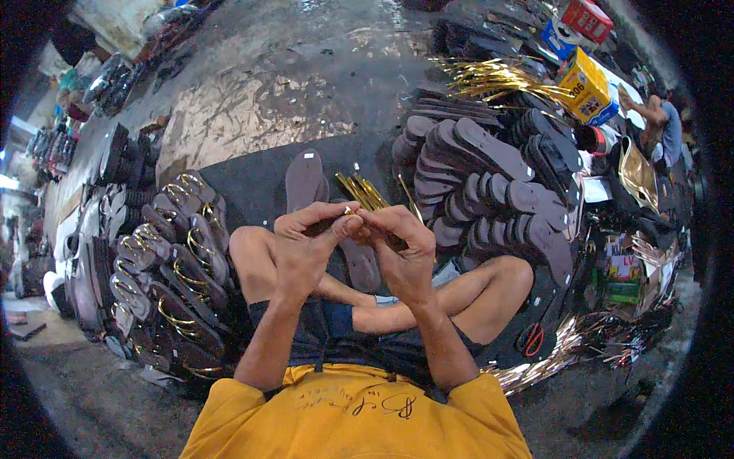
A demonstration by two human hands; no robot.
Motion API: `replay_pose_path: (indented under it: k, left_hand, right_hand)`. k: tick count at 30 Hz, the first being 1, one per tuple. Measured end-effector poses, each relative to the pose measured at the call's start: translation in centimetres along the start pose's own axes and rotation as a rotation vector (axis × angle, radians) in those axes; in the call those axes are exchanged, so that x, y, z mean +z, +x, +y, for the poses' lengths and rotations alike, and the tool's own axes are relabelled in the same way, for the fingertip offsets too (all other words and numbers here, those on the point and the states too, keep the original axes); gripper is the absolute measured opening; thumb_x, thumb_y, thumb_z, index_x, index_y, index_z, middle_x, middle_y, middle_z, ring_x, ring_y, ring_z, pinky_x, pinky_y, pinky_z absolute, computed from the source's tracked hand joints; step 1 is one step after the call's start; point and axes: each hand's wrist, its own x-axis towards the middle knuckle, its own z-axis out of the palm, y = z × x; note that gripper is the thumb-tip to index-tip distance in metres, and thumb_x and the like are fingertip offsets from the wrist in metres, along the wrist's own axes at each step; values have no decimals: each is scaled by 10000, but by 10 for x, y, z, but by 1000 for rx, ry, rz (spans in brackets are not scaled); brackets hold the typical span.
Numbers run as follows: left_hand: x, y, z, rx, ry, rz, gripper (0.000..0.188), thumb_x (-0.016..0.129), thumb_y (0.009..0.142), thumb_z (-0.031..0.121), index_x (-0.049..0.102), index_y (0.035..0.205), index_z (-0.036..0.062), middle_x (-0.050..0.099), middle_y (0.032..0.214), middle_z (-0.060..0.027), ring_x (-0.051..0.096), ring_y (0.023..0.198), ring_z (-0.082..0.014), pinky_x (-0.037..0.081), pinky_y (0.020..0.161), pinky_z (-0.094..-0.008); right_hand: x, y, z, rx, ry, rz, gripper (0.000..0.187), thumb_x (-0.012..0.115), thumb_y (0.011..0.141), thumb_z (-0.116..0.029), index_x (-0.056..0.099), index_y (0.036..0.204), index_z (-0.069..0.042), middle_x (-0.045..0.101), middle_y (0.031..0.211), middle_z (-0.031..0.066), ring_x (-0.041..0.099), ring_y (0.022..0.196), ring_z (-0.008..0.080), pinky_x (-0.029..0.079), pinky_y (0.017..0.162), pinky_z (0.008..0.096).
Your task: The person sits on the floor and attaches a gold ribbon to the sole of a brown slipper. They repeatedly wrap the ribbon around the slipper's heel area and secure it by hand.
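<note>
My left hand (307, 239) and my right hand (403, 249) meet at the fingertips above my crossed legs. Both are closed in a pinch, and a tiny whitish piece (348, 210) pokes up between them. Most of what they hold is hidden by the fingers. Just beyond the knuckles lies a bundle of thin gold strips (361, 190). One dark brown sandal sole (305, 182) lies on the black mat past my left hand. A second sole (362, 269) shows below the hands, partly covered by them.
Sandals with gold straps (187, 256) are piled at my left. Stacked bare soles (489, 195) fill the right side. Red-handled scissors (533, 340) lie by my right knee, near shiny strips (562, 352). Farther off are a yellow box (587, 88) and another person (661, 126).
</note>
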Motion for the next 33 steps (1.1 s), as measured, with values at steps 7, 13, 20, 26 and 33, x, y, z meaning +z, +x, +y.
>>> replay_pose_path:
  k: [7, 13, 20, 26, 33]
  left_hand:
    - [-11, 45, -94, -140, 96, -219, 365, 721, 1066, 264, 753, 1285, -26, 793, 1140, -138, 752, 1053, -225, 601, 910, -371]
    - [15, 61, -208, 46, 1488, -64, 988, 842, 938, 433, 297, 1678, 69, 442, 1599, -284, 424, 1479, -449, 357, 1201, -578]
    - [-13, 49, -194, 100, 180, 105, 960, 877, 820, 34, 356, 1627, 50, 522, 1539, -181, 606, 1333, -318, 549, 1079, -461]
    - [11, 17, -73, 16, 145, -34, 410, 711, 989, -40, 622, 1389, -42, 759, 1203, -100, 707, 1064, -129, 570, 940, -303]
    - [19, -4, -53, 212, 403, 73, 473, 703, 985, -34, 651, 1451, 27, 783, 1239, -132, 719, 1070, -133, 570, 945, -313]
  right_hand:
    - [-28, 8, 9, -334, -673, 50, 154, 863, 885, -165, 794, 1009, -106, 753, 926, 41, 741, 800, 232, 598, 716, 349]
    - [-46, 20, 23, -337, -794, -8, 132, 838, 903, -241, 776, 961, -139, 725, 879, 12, 725, 811, 226, 584, 714, 366]
    - [-50, 27, 21, -106, -515, 86, 163, 833, 928, -178, 793, 1024, -53, 780, 936, 94, 756, 819, 254, 592, 725, 362]
    - [-25, 6, 20, 129, -303, -20, 167, 850, 931, -105, 813, 1059, -4, 806, 923, 131, 735, 761, 153, 561, 680, 302]
    - [-12, 0, 19, 4, -450, 19, 195, 865, 898, -121, 805, 1050, -15, 793, 917, 121, 745, 738, 221, 565, 638, 345]
